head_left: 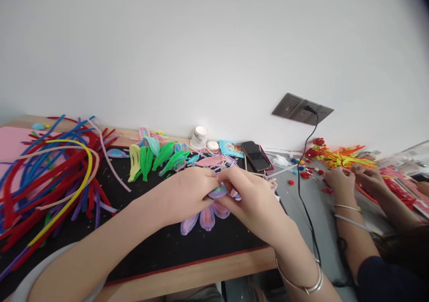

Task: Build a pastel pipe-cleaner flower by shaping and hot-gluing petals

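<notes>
My pipe-cleaner petals (207,219) look fuzzy and matt; my bangle (316,286) is shiny, smooth metal; the smartphone (257,158) has a glossy, glass-like face; the cup (199,137) looks papery.

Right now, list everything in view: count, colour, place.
Wall: one, white, behind
Socket panel: one, grey, wall
Cable: one, black, from panel
Cup: one, white, by wall
Case: one, white, beside cup
Packet: one, blue, beside case
Phone: one, black, beside packet
Sheet: one, pink, far left
Mat: one, black, centre
Pipe cleaners: many, mixed, left
Leaf shapes: several, green, yellow, mat
Petals: several, pink, purple, centre
Pompoms: several, mixed, right
Bundle: one, orange, yellow, right
Co-worker's hands: two, right
Left hand: one, at petals
Right hand: one, pinching petals
</notes>
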Available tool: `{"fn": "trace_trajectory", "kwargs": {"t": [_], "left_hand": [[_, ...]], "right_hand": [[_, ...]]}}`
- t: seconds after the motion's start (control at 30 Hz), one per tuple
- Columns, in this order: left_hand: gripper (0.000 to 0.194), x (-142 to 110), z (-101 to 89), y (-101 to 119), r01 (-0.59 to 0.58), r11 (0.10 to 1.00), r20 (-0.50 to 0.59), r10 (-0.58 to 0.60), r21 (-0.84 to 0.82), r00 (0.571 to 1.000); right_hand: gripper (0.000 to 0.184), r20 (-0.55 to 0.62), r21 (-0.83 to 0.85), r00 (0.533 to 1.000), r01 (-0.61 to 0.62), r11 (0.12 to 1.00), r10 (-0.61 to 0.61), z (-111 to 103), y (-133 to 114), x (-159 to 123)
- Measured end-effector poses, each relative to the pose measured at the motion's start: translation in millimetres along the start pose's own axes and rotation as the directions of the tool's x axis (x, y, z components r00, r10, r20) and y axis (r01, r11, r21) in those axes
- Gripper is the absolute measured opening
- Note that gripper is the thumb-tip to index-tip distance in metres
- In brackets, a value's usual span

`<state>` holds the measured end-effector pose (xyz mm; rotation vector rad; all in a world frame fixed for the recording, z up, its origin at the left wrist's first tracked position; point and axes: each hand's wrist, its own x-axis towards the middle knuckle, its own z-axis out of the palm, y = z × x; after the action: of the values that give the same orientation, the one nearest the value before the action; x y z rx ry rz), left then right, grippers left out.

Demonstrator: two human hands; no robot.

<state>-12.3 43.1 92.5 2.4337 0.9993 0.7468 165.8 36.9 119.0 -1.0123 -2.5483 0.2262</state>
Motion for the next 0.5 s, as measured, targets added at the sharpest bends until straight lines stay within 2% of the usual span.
{"fn": "trace_trajectory", "kwargs": {"t": [0.1, 0.17, 0.23, 0.33, 0.4, 0.5], "left_hand": [[0.019, 4, -3.3, 0, 0.031, 0.997, -0.007, -0.031, 0.076, 0.999], [0.019, 2, -6.9, -2, 0.053, 0.989, -0.030, -0.049, 0.141, 0.998], [0.024, -4, -11.3, -6, 0.084, 0.980, -0.095, -0.067, 0.182, 0.993], [0.033, -19, -16.4, -19, 0.127, 0.974, -0.243, -0.078, 0.190, 0.967], [0.029, -29, -16.6, -30, 0.145, 0.972, -0.314, -0.082, 0.184, 0.946], [0.024, -40, -11.9, -45, 0.192, 0.970, -0.363, -0.126, 0.151, 0.923]], "right_hand": [[0.007, 0.010, -0.035, 0.999, 0.041, 0.999, -0.041, 2, 10, 0], [0.006, -0.008, -0.027, 1.000, 0.019, 0.999, -0.019, 3, 18, -4], [0.003, -0.065, 0.002, 0.994, -0.087, 0.996, 0.087, 5, 27, -10], [0.019, -0.119, 0.044, 0.960, -0.251, 0.967, 0.254, 8, 38, -21], [0.021, -0.136, 0.033, 0.946, -0.293, 0.956, 0.294, 9, 44, -26], [0.014, -0.165, 0.054, 0.924, -0.339, 0.939, 0.344, 10, 49, -30]]}}
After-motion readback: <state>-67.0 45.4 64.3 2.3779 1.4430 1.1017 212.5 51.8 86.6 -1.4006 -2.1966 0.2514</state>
